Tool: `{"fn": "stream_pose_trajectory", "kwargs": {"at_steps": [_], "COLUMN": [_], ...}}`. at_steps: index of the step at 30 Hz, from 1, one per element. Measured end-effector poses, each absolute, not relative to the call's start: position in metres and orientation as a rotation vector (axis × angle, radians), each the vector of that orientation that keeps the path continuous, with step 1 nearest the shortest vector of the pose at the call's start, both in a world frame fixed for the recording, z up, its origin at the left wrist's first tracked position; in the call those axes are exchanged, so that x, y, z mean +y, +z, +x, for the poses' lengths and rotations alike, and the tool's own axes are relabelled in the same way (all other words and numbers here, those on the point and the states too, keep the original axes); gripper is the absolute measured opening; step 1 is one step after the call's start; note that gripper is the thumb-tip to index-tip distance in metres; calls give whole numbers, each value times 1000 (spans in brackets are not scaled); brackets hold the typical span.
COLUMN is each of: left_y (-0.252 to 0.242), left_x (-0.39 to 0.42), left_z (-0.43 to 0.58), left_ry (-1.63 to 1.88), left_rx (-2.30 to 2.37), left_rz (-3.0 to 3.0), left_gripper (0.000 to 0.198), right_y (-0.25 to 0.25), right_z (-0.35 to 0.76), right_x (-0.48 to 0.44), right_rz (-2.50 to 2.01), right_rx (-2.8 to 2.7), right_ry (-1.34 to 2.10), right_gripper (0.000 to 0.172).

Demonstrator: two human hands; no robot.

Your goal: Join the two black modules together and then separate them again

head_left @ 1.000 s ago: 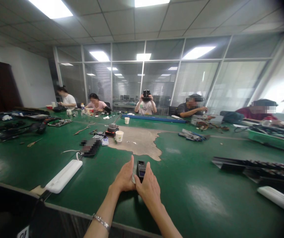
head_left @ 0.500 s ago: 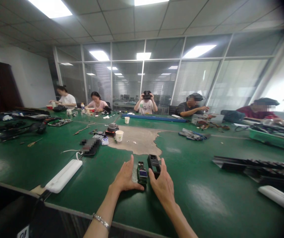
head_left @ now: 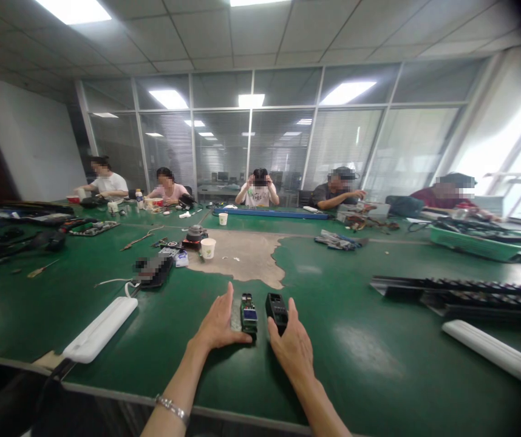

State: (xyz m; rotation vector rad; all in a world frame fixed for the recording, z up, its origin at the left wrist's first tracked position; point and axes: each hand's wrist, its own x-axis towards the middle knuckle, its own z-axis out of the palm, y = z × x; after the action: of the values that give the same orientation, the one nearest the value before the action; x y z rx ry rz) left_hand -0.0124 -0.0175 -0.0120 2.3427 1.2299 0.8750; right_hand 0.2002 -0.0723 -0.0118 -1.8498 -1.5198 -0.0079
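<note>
A small circuit board with a blue screen sits on the green table in front of me. My left hand is at its left side, fingers stretched and thumb spread along its near edge; whether the thumb touches it I cannot tell. Just right of the board is a black plastic case with openings in its face. My right hand has the case's near end between thumb and fingers. Part of the case is hidden behind that hand.
White power strips lie left and right. Dark metal rails rest at the right, near a green basket. Ahead are a paper cup and gloves. Several people sit along the far side of the green table.
My right hand and the black case have shifted slightly right, away from the circuit board. My left hand keeps its place beside the board. The whole view has turned a little to the right.
</note>
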Motion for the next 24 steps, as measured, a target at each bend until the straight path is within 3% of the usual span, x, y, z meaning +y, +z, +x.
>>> {"fn": "stream_pose_trajectory", "kwargs": {"at_steps": [11, 18, 24], "left_y": [-12, -14, -16], "left_x": [-19, -17, -16], "left_z": [-11, -11, -11], "left_ry": [881, 895, 913], "left_rx": [1218, 1222, 1225], "left_rz": [2369, 2373, 2362], "left_gripper": [140, 141, 142], "right_y": [-20, -18, -2], "right_z": [202, 202, 194], "right_x": [-68, -72, -73], "right_rz": [-1826, -1826, -1664], "right_rx": [-1591, -1598, -1468], "right_ry": [-181, -62, 18], "right_gripper": [79, 70, 72]}}
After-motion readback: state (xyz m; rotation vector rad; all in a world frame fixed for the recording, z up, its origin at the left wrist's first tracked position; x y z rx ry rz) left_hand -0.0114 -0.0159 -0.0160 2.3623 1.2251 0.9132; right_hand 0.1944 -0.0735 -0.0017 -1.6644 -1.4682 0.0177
